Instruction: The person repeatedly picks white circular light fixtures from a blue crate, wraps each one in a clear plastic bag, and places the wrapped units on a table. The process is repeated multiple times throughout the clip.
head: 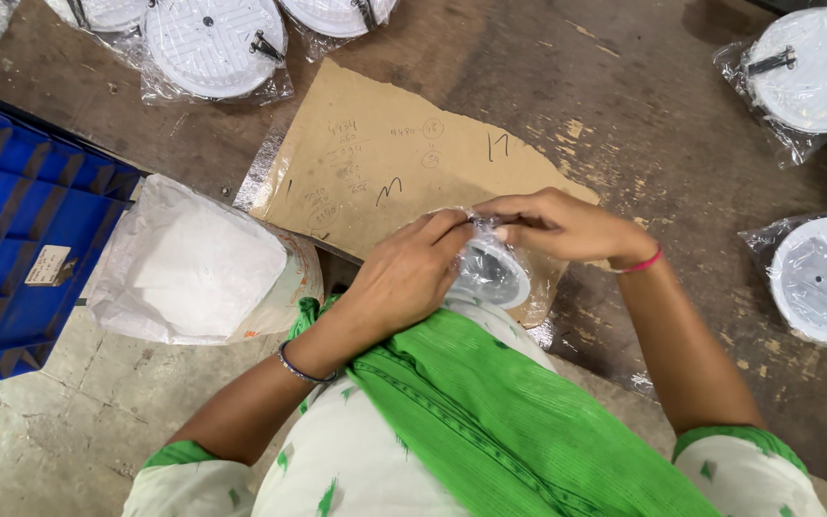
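Note:
A small round white plastic part (493, 273) wrapped in a clear plastic bag sits at the table's near edge, above my lap. My left hand (402, 278) cups the bag from the left, fingers pinching its top. From the right, my right hand (559, 225) pinches the same crinkled bag opening. Both hands meet over the part. A torn sheet of brown cardboard (385, 153) with handwriting lies on the table under and behind my hands.
Bagged round white discs lie at the back left (214, 43) and along the right (815, 72) (825, 278) of the worn wooden table (624, 96). A blue crate (21, 220) and a white sack (193, 263) stand to the left on the floor.

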A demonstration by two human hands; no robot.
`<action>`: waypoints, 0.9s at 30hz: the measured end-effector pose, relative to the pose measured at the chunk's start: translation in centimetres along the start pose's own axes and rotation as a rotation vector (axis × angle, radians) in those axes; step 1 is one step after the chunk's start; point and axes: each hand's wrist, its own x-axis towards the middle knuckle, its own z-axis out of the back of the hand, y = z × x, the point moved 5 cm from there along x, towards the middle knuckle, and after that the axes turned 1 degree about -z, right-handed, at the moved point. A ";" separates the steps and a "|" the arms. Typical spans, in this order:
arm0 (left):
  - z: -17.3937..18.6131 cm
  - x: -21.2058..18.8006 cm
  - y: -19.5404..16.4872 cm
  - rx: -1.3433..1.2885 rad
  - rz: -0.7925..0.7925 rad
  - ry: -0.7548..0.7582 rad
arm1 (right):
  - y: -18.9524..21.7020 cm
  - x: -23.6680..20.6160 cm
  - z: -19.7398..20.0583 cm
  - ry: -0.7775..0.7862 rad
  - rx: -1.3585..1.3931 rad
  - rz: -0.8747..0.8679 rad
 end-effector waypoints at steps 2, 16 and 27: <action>-0.1 0.1 0.1 0.013 -0.003 0.006 | -0.7 -0.1 0.0 -0.005 0.200 -0.187; 0.9 0.8 2.8 -0.405 0.189 0.067 | 0.6 1.1 -0.6 -0.138 -0.299 -0.192; 0.3 2.1 -0.2 -0.124 -0.053 0.004 | -0.3 1.0 -0.8 -0.147 -0.250 -0.063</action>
